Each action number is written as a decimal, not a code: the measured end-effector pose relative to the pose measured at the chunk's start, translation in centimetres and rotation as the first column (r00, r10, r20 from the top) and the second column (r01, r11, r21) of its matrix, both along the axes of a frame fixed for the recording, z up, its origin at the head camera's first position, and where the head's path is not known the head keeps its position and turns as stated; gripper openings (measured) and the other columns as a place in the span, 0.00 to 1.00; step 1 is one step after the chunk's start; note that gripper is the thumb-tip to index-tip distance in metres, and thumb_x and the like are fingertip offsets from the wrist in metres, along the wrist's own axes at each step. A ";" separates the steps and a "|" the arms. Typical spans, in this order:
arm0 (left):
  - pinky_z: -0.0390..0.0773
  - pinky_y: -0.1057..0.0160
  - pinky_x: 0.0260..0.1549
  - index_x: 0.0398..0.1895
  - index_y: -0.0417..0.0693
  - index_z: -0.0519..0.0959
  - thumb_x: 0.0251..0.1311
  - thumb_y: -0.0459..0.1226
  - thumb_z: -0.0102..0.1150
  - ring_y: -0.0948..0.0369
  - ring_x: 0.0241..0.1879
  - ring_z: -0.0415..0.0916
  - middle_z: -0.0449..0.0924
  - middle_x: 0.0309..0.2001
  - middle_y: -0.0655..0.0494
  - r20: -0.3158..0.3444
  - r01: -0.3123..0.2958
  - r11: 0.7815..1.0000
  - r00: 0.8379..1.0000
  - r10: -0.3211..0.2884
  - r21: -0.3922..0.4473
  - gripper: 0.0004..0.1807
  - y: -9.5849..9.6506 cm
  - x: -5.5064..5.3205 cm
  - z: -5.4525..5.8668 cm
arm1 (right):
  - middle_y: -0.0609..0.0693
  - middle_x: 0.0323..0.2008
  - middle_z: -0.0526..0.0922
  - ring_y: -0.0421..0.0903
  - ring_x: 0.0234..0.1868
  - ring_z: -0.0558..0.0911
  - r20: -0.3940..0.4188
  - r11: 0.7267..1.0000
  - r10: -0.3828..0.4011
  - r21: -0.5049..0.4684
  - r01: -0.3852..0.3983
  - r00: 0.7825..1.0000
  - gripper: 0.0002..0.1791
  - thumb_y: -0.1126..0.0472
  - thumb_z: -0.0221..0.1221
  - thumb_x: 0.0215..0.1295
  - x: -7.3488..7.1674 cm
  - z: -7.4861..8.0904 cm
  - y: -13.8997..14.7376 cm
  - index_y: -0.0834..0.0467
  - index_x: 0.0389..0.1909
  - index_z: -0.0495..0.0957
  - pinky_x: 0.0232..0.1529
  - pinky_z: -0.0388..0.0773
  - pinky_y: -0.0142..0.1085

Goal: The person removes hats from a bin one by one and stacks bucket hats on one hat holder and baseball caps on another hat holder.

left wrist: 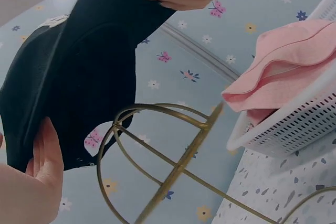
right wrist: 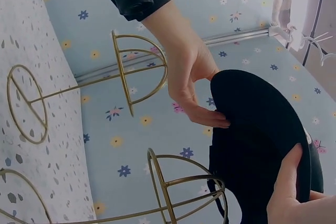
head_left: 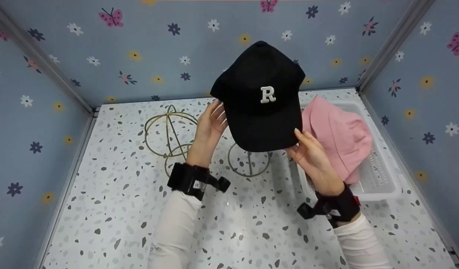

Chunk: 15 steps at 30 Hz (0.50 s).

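Observation:
A black baseball cap (head_left: 257, 123) with a raised white letter R on its front is held up between both hands, brim toward me. My left hand (head_left: 210, 125) grips the cap's lower side edge; in the left wrist view its fingers (left wrist: 50, 150) lie inside the edge. At the brim's right corner, my right hand (head_left: 313, 158) pinches it, thumb (right wrist: 289, 171) along one face. Behind and below the cap stands a gold wire hat stand (right wrist: 168, 192), its ring base (head_left: 249, 175) showing under the brim. Another wire stand (head_left: 168, 129) is left of the left hand.
On the right, a white perforated basket (head_left: 386, 186) holds a pink hat (head_left: 341, 138) that leans over its left rim. Flower-patterned walls (head_left: 184, 45) enclose the speckled table (head_left: 113, 209) at the back and both sides. Both wrists wear black camera straps (head_left: 188, 181).

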<state>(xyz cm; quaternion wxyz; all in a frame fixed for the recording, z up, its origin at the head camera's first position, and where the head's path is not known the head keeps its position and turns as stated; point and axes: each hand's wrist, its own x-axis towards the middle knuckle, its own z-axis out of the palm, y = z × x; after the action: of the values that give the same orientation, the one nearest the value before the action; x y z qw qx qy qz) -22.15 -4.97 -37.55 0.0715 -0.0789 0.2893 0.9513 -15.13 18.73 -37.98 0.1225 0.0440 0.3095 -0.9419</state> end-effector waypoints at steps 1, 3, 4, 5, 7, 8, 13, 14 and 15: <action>0.75 0.65 0.32 0.39 0.43 0.72 0.64 0.35 0.43 0.59 0.33 0.76 0.77 0.35 0.50 0.007 0.002 1.000 1.000 -0.003 0.015 0.08 -0.1 -0.3 0.2 | 0.51 0.31 0.78 0.46 0.28 0.76 0.004 1.000 0.004 -0.002 -0.004 1.000 0.13 0.67 0.43 0.67 0.0 0.1 0.1 0.60 0.31 0.76 0.26 0.75 0.33; 0.75 0.64 0.34 0.38 0.42 0.73 0.65 0.36 0.43 0.58 0.35 0.75 0.76 0.37 0.49 0.020 0.006 0.999 1.000 -0.006 0.045 0.09 -0.4 -0.8 0.6 | 0.51 0.29 0.78 0.45 0.26 0.76 0.017 1.000 -0.003 0.006 0.003 1.000 0.12 0.66 0.44 0.67 0.0 0.2 0.2 0.60 0.30 0.76 0.25 0.73 0.32; 0.75 0.64 0.35 0.37 0.41 0.73 0.64 0.36 0.43 0.57 0.36 0.75 0.76 0.37 0.48 0.030 0.010 0.998 0.999 -0.012 0.068 0.09 -0.5 -1.1 0.8 | 0.51 0.28 0.79 0.44 0.25 0.75 0.026 1.000 -0.006 0.006 0.006 1.000 0.12 0.66 0.44 0.66 0.0 0.2 0.2 0.60 0.29 0.76 0.24 0.72 0.32; 0.74 0.64 0.35 0.37 0.41 0.73 0.64 0.36 0.43 0.56 0.37 0.75 0.76 0.38 0.47 0.044 0.011 0.996 0.999 -0.015 0.091 0.09 -0.7 -1.4 0.9 | 0.52 0.28 0.79 0.44 0.24 0.75 0.036 1.000 -0.009 0.001 0.009 0.999 0.12 0.66 0.45 0.66 0.0 0.3 0.3 0.61 0.28 0.76 0.23 0.71 0.32; 0.74 0.63 0.36 0.35 0.40 0.73 0.64 0.35 0.44 0.55 0.38 0.74 0.76 0.37 0.46 0.075 0.002 0.993 0.997 -0.011 0.121 0.09 -1.0 -2.0 1.3 | 0.52 0.27 0.79 0.44 0.24 0.75 0.040 1.000 -0.007 -0.002 0.007 0.999 0.12 0.66 0.45 0.66 0.0 0.4 0.3 0.61 0.27 0.76 0.24 0.71 0.33; 0.74 0.63 0.35 0.35 0.39 0.73 0.63 0.35 0.44 0.55 0.38 0.74 0.75 0.37 0.46 0.090 -0.003 0.992 0.996 -0.009 0.130 0.08 -1.1 -2.3 1.4 | 0.52 0.28 0.79 0.44 0.25 0.76 0.037 1.000 -0.007 0.001 0.007 0.999 0.12 0.66 0.45 0.66 -0.1 0.4 0.3 0.61 0.27 0.76 0.25 0.72 0.33; 0.73 0.63 0.35 0.37 0.38 0.70 0.61 0.30 0.47 0.56 0.37 0.71 0.72 0.34 0.48 0.136 -0.020 0.991 0.991 0.002 0.134 0.04 -1.6 -3.4 1.8 | 0.53 0.30 0.80 0.46 0.30 0.78 0.027 0.999 0.010 -0.053 -0.009 1.000 0.12 0.68 0.45 0.66 -0.5 0.5 0.2 0.62 0.30 0.77 0.30 0.75 0.35; 0.72 0.63 0.37 0.40 0.38 0.69 0.60 0.29 0.47 0.56 0.38 0.71 0.72 0.35 0.48 0.134 -0.020 0.992 0.991 0.003 0.123 0.06 -1.6 -3.6 1.8 | 0.53 0.30 0.80 0.46 0.30 0.78 0.026 0.998 0.013 -0.062 -0.012 1.000 0.12 0.68 0.44 0.66 -0.6 0.5 0.2 0.62 0.29 0.77 0.30 0.75 0.35; 0.72 0.63 0.39 0.44 0.38 0.69 0.60 0.29 0.47 0.56 0.40 0.71 0.72 0.36 0.48 0.135 -0.022 0.994 0.991 0.008 0.104 0.09 -1.7 -3.8 1.7 | 0.53 0.30 0.79 0.47 0.30 0.77 0.022 0.998 0.017 -0.067 -0.016 1.000 0.12 0.68 0.44 0.66 -0.7 0.4 0.1 0.62 0.28 0.76 0.30 0.75 0.35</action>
<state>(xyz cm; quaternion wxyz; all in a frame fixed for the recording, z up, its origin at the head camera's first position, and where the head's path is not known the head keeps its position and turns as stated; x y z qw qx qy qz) -25.91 -6.66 -35.81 0.0877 -0.1413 0.2328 0.9582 -15.85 18.86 -37.53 0.1352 0.0482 0.2770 -0.9501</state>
